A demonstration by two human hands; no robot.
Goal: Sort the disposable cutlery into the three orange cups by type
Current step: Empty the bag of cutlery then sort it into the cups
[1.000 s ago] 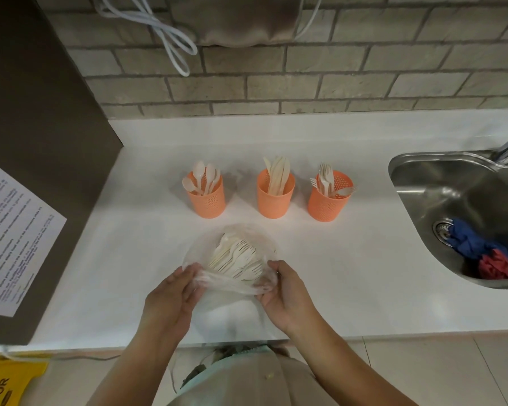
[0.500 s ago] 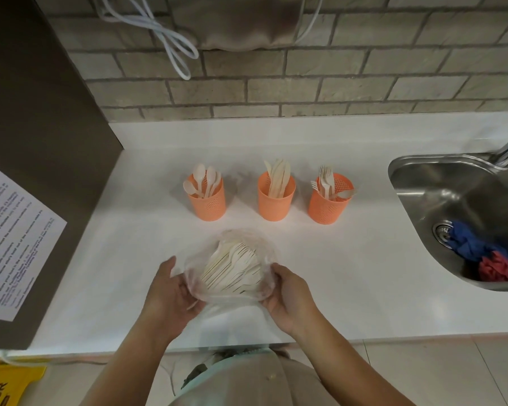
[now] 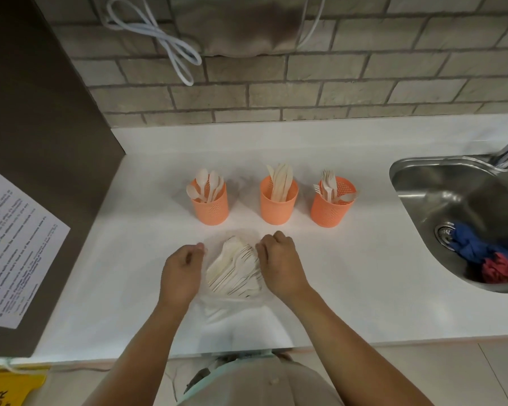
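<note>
Three orange cups stand in a row on the white counter. The left cup (image 3: 210,206) holds spoons, the middle cup (image 3: 278,205) holds knives, the right cup (image 3: 332,208) holds forks. In front of them lies a clear plastic bag (image 3: 232,306) with a pile of pale cutlery (image 3: 235,269) inside. My left hand (image 3: 182,271) pinches the bag's edge on the left of the pile. My right hand (image 3: 279,263) pinches the bag on the right side, fingers curled at its far edge.
A steel sink (image 3: 464,218) with blue and red cloths (image 3: 481,256) lies at the right. A dark panel with a printed sheet (image 3: 15,244) stands at the left. A brick wall with a white cable (image 3: 165,42) is behind the cups.
Both hands have moved forward along the bag's sides, from its near end to its far edge by the cups. The bag now lies flatter on the counter.
</note>
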